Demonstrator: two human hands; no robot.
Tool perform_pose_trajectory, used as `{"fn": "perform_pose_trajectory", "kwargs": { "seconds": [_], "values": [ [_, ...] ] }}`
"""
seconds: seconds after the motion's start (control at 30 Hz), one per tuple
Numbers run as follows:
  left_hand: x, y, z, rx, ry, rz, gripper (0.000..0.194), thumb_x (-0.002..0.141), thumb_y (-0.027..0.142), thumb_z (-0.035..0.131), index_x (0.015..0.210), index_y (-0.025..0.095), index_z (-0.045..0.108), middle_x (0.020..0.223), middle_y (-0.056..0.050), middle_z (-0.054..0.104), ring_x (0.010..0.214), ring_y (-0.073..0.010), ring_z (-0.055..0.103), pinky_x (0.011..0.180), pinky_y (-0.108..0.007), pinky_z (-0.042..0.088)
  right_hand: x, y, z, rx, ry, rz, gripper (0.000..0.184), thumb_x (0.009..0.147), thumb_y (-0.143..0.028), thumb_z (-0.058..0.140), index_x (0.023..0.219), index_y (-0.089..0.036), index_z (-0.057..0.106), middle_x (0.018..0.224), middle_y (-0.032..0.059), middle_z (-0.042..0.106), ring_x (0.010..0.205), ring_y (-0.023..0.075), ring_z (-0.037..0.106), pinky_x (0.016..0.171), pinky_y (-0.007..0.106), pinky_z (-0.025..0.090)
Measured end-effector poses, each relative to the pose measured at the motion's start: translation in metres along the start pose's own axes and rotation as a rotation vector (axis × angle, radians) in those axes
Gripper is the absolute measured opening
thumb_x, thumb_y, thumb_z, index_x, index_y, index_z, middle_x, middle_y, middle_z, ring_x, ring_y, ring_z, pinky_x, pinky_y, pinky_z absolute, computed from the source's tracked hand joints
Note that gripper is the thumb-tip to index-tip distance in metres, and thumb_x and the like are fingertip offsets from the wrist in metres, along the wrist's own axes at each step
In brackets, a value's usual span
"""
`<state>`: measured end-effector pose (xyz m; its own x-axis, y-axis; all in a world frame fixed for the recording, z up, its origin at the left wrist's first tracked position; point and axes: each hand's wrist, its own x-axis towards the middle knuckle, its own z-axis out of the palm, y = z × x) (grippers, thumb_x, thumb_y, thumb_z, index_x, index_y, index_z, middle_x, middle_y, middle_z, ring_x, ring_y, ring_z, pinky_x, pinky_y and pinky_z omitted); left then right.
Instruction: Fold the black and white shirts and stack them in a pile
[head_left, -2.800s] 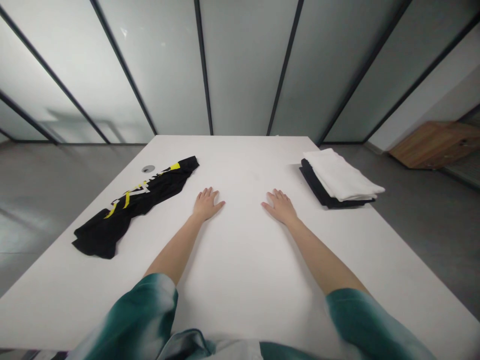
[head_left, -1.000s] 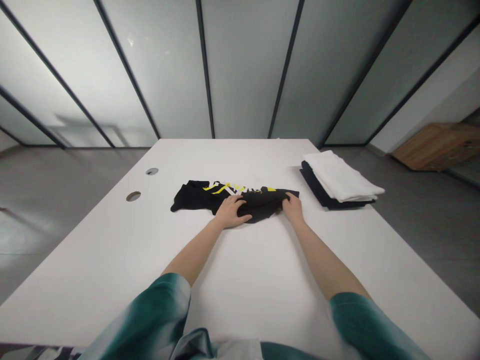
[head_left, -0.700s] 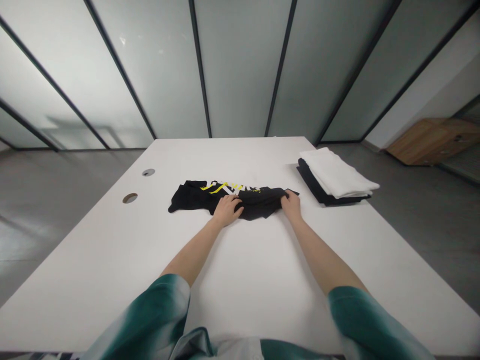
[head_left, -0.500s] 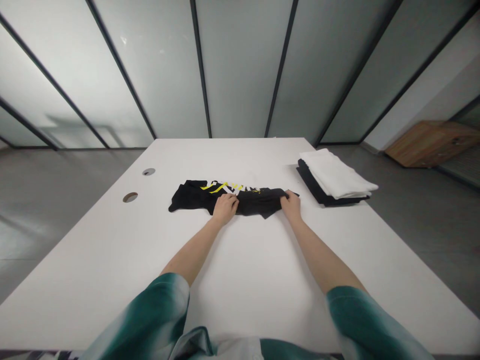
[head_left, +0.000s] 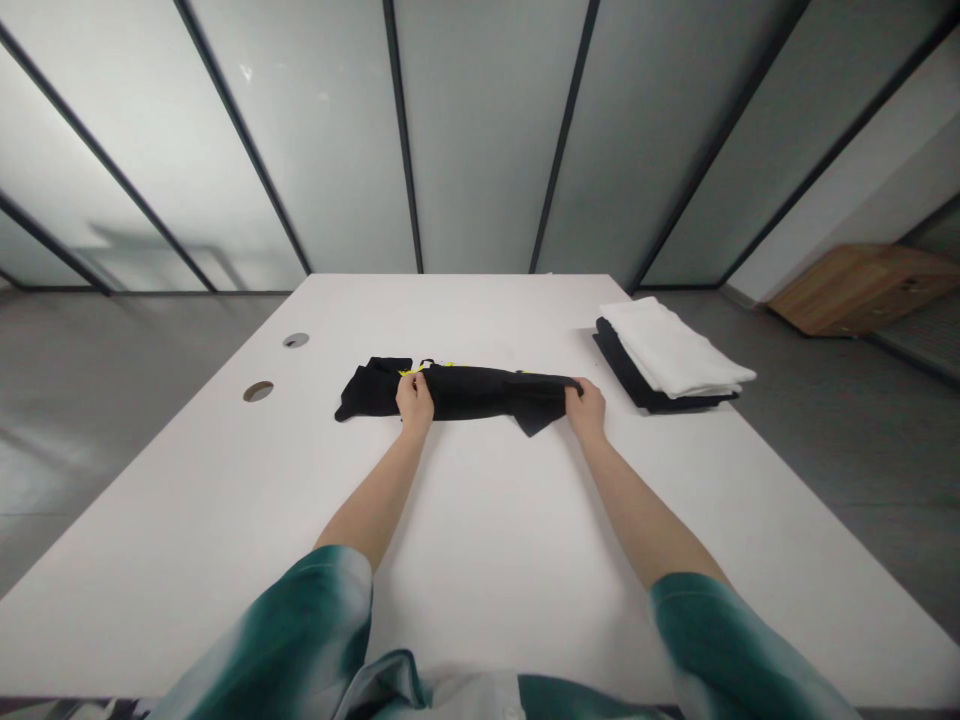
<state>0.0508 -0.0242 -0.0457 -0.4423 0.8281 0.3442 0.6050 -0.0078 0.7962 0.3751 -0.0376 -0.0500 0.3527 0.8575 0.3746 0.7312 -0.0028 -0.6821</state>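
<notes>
A black T-shirt with a yellow and white print lies partly folded in a long strip across the white table. My left hand is closed on its near edge, left of the middle, with the fingertips pinching the cloth beside the last visible bit of yellow print. At the right end, my right hand grips the corner of the folded layer. Between the hands the near flap is lifted over most of the print. A pointed piece of cloth hangs toward me near my right hand.
To the right sits a stack of folded cloth, a white piece on top of a black one. Two round holes pierce the table on the left. Frosted glass panels stand behind, and a wooden cabinet is on the floor at right.
My left hand has moved left along the shirt and taken hold of its edge. The near flap now covers most of the print. My right hand has stayed nearly in place.
</notes>
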Motion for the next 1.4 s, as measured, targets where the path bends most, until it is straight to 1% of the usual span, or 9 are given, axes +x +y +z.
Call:
{"fn": "perform_pose_trajectory", "kwargs": {
  "seconds": [0.13,0.33,0.53,0.63,0.73,0.83,1.03,1.2,1.4],
  "values": [
    [0.001,-0.001,-0.001,-0.035,-0.055,0.007,0.022,0.094,0.025,0.039,0.092,0.020,0.060,0.095,-0.008,0.068,0.090,-0.0203,0.065,0.085,-0.034,0.052,0.000,-0.001,0.000,0.050,-0.049,-0.023,0.041,0.084,-0.042,0.038,0.090,-0.017,0.071,0.091,0.0135,0.073,0.087,0.0297,0.062,0.082,0.038,0.048],
    [-0.024,0.027,-0.015,0.169,-0.099,0.372,0.026,0.086,0.020,0.047,0.107,0.018,0.063,0.117,-0.014,0.064,0.119,-0.0273,0.054,0.107,-0.044,0.038,0.001,-0.002,0.000,-0.037,-0.110,-0.020,0.037,0.085,-0.042,0.037,0.069,-0.021,0.062,0.073,0.0108,0.068,0.075,0.0263,0.059,0.070,0.035,0.045],
    [-0.047,0.040,-0.009,0.284,-0.520,0.750,0.051,0.081,0.032,0.061,0.130,0.020,0.059,0.137,-0.013,0.055,0.133,-0.0322,0.043,0.114,-0.048,0.029,0.000,-0.005,0.001,-0.229,-0.194,-0.045,0.033,0.087,-0.041,0.039,0.085,-0.020,0.065,0.093,0.0135,0.069,0.091,0.0296,0.060,0.083,0.039,0.045],
    [-0.047,0.036,-0.001,0.350,-0.583,0.688,0.055,0.082,0.029,0.059,0.136,0.018,0.055,0.136,-0.014,0.056,0.129,-0.0313,0.047,0.113,-0.047,0.031,-0.001,-0.001,0.001,-0.241,-0.273,-0.097,0.029,0.085,-0.036,0.043,0.095,-0.019,0.064,0.101,0.0132,0.068,0.099,0.0308,0.058,0.088,0.041,0.044],
    [-0.045,0.035,0.001,0.409,-0.539,0.590,0.053,0.086,0.034,0.057,0.136,0.019,0.056,0.122,-0.014,0.062,0.116,-0.0313,0.054,0.104,-0.046,0.039,-0.001,0.003,0.000,-0.235,-0.321,-0.158,0.030,0.077,-0.026,0.047,0.101,-0.017,0.063,0.104,0.0142,0.067,0.102,0.0316,0.057,0.091,0.041,0.044],
    [-0.043,0.038,-0.002,0.467,-0.521,0.550,0.050,0.087,0.041,0.058,0.132,0.020,0.061,0.114,-0.013,0.066,0.108,-0.0325,0.057,0.097,-0.047,0.042,-0.002,0.005,0.000,-0.222,-0.281,-0.157,0.030,0.075,-0.023,0.049,0.101,-0.017,0.063,0.102,0.0153,0.068,0.099,0.0323,0.058,0.089,0.042,0.045],
    [-0.036,0.044,-0.010,0.473,-0.614,0.509,0.043,0.083,0.026,0.059,0.124,0.018,0.065,0.119,-0.011,0.069,0.110,-0.0300,0.060,0.099,-0.043,0.044,0.003,-0.001,-0.009,-0.048,-0.155,-0.089,0.031,0.077,-0.022,0.045,0.099,-0.017,0.065,0.096,0.0140,0.070,0.091,0.0292,0.062,0.083,0.040,0.048],
    [-0.009,0.060,-0.028,0.377,-0.699,0.462,0.038,0.081,0.017,0.054,0.117,0.016,0.066,0.110,-0.010,0.072,0.103,-0.0249,0.065,0.093,-0.034,0.049,0.021,-0.016,-0.034,-0.080,-0.071,-0.096,0.026,0.078,-0.028,0.044,0.083,-0.017,0.068,0.080,0.0118,0.069,0.078,0.0263,0.060,0.073,0.035,0.046],
    [0.040,0.093,-0.065,0.293,-0.820,0.496,0.025,0.087,0.023,0.045,0.094,0.018,0.069,0.091,-0.006,0.072,0.087,-0.0215,0.066,0.080,-0.032,0.050,0.047,-0.033,-0.069,-0.143,-0.197,-0.041,0.037,0.086,-0.044,0.045,0.067,-0.019,0.064,0.060,0.0080,0.060,0.067,0.0258,0.058,0.065,0.034,0.041]
  ]
}}
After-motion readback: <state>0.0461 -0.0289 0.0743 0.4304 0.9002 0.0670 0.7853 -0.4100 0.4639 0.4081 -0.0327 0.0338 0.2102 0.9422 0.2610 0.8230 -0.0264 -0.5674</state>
